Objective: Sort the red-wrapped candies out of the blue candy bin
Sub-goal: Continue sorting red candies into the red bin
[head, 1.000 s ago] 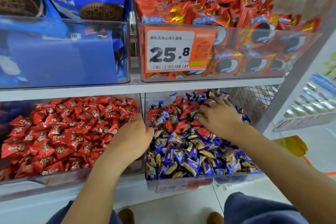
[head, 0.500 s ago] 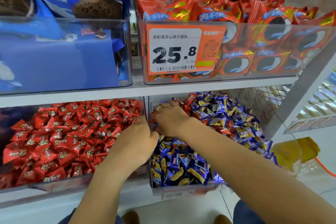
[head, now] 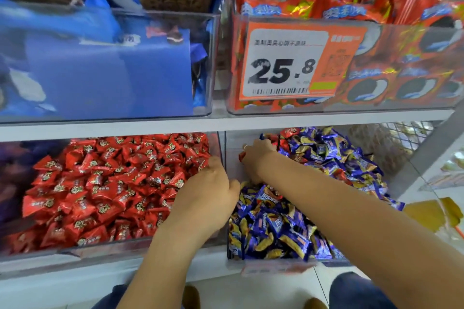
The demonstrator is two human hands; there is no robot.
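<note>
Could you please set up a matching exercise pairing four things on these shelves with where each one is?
Things:
1. red candies
2. blue candies
3. price tag
4. blue bags

Places:
A. upper left bin
B. lower right bin
C. front of the upper right bin
D. lower left bin

Pairs: 1-D, 2-B, 3-C, 4-A

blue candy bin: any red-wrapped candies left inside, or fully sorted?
Not fully sorted. Red-wrapped candies lie among the blue ones at the back of the blue candy bin, beside the right hand.
</note>
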